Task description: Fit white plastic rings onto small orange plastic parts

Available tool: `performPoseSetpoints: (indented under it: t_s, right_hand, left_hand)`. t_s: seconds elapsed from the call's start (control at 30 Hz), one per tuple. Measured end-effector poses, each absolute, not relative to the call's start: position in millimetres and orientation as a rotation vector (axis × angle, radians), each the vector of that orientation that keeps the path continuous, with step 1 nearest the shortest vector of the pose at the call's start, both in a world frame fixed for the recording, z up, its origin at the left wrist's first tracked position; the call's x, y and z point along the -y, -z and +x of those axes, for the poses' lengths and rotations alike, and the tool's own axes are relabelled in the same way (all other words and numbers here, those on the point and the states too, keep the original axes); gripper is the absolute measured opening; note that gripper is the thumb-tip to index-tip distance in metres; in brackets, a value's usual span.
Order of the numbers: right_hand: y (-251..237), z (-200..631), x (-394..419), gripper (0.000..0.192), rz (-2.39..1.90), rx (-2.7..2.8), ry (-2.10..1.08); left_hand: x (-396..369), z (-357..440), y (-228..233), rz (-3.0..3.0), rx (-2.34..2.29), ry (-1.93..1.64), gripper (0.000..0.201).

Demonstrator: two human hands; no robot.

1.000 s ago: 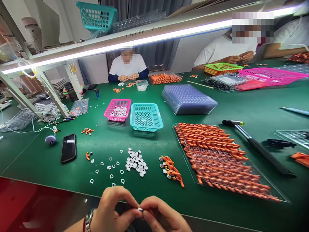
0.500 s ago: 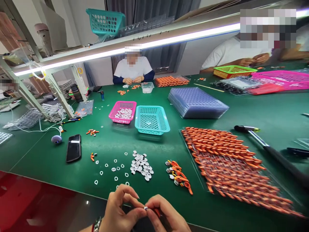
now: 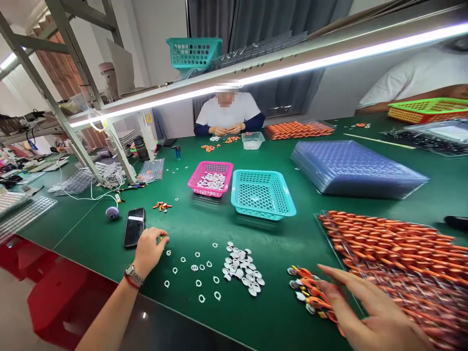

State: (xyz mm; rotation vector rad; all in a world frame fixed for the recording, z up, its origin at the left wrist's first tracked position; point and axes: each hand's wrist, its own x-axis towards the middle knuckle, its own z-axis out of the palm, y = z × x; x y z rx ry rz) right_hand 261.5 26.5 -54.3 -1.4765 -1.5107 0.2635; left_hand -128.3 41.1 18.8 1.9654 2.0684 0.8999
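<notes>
Both hands out over the green table [image 3: 204, 229], sorting small parts.

Left hand [image 3: 148, 251] pinches at an orange piece beside the phone [image 3: 134, 226], near the white rings [image 3: 193, 268]. Right hand [image 3: 369, 312], fingers spread wide and empty, lies over the orange clips [image 3: 310, 290], left of the tray [image 3: 395, 258].

The green table [image 3: 204, 224] carries white rings [image 3: 193, 273] and white caps [image 3: 242, 269] between the fingers, a phone [image 3: 134, 226] just beyond the left fingers, and baskets [image 3: 261, 193] farther off.

On the table [image 3: 329, 204], rings [image 3: 195, 267] lie left of caps [image 3: 241, 268]; two baskets [image 3: 262, 194] sit behind; phone [image 3: 134, 226] far left.
</notes>
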Motion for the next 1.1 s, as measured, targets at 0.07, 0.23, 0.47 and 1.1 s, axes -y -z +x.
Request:
performPoseSetpoints:
  t_s: [0.07, 0.23, 0.47, 1.1]
  right_hand:
    - [46.2, 259.9, -27.4, 0.043, -1.518, 1.571, -0.177]
    - [26.5, 243.7, -7.2, 0.025, -1.442, 1.406, -0.169]
    - [28.7, 164.8, 38.9, 0.015, -1.107, 1.517, -0.694]
    - [16.4, 147.4, 57.6, 0.010, -1.097, 1.319, -0.931]
  left_hand:
    - [-52.0, -136.5, -15.2, 1.988, -2.082, -0.858, 0.006]
    - [-56.8, -125.7, -17.1, 1.976, -1.979, -0.891, 0.014]
    - [-9.1, -39.3, -12.5, 1.848, -1.433, -0.916, 0.027]
    - [39.0, 6.0, -5.5, 0.928, -1.056, -1.172, 0.021]
